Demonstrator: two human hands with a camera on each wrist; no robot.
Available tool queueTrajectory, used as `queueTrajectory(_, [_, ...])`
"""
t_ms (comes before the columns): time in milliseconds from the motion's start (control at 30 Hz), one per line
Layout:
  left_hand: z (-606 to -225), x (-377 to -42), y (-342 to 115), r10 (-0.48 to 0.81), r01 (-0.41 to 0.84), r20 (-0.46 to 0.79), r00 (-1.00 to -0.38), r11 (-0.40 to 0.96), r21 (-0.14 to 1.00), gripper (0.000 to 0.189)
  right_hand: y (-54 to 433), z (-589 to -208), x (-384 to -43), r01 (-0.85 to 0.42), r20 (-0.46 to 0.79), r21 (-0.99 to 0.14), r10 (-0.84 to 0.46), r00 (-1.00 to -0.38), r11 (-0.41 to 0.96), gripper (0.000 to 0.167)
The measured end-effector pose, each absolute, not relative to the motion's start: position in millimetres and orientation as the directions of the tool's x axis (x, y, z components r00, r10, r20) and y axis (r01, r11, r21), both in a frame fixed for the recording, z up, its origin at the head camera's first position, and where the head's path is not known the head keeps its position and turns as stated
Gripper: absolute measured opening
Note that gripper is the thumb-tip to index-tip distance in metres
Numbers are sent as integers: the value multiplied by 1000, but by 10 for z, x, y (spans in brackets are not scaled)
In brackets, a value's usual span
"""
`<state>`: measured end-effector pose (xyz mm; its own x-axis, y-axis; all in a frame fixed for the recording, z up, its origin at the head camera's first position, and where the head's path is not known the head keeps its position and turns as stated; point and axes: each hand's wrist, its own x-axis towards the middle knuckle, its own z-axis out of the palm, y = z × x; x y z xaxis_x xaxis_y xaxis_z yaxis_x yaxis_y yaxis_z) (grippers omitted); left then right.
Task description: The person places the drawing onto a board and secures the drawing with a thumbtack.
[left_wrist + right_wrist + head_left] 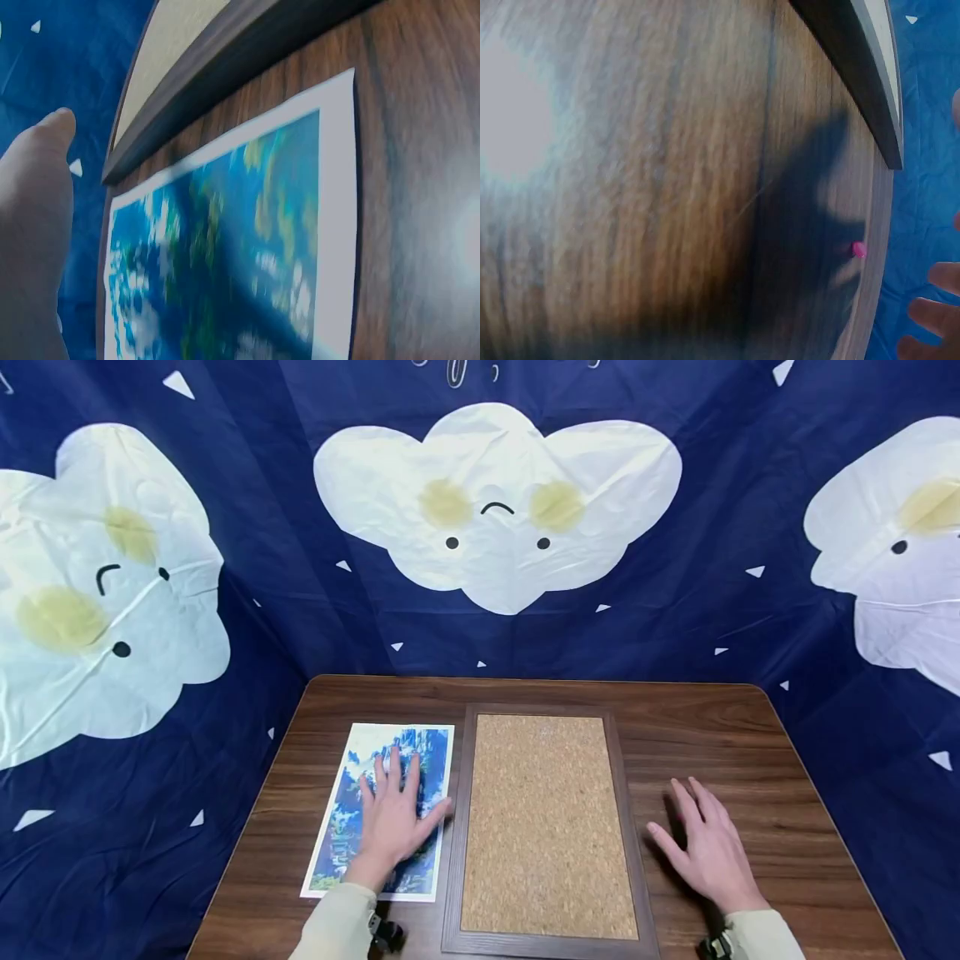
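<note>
A white-bordered print (438, 860) of a blue and green landscape lies flat on the wooden table, left of a cork board (551, 827) in a dark wooden frame. My left hand (393, 822) is spread over the print, fingers straight and thumb pointing toward the board; in the left wrist view its thumb side (37, 225) shows at the left edge. To the right of the board, my right hand (708, 847) is held over the table with relaxed fingers and nothing in them. A small pink object (858, 249) stands on the table in the right wrist view, beyond that hand's shadow.
The brown wood-grain table (705, 727) has rounded far corners. Dark blue cloth (525, 643) printed with white clouds and triangles hangs behind it and on both sides. The board's raised frame (217, 71) borders the print's right side.
</note>
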<state>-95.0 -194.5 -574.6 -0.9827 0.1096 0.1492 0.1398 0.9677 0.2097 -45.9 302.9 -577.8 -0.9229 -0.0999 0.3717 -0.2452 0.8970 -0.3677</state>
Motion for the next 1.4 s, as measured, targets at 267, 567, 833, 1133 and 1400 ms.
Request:
queueTrajectory(267, [-5770, -954, -2225, -30, 5, 153, -988, 975, 223, 95, 3107, -5844, -447, -229, 401, -400, -55, -914, 888, 61])
queueTrajectory(567, [-5704, -923, -2390, -156, -145, 27, -987, 962, 230, 87, 3183, -5894, -461, -170, 358, -439, -2, -934, 882, 42])
queueTrajectory(833, [-5660, -944, -2543, -280, -306, -137, -950, 924, 231, 93, 3228, -5937, -509, -140, 321, -451, 13, -947, 882, 32])
queueTrajectory(1133, [-5596, -943, -2607, -343, -375, -192, -920, 911, 171, 90, 3237, -5959, -546, -143, 314, -445, 5, -949, 884, 27])
queueTrajectory(1400, [-5561, -965, -2636, -362, -393, -185, -914, 904, 172, 90, 3239, -5953, -562, -151, 328, -452, 6, -945, 879, 25])
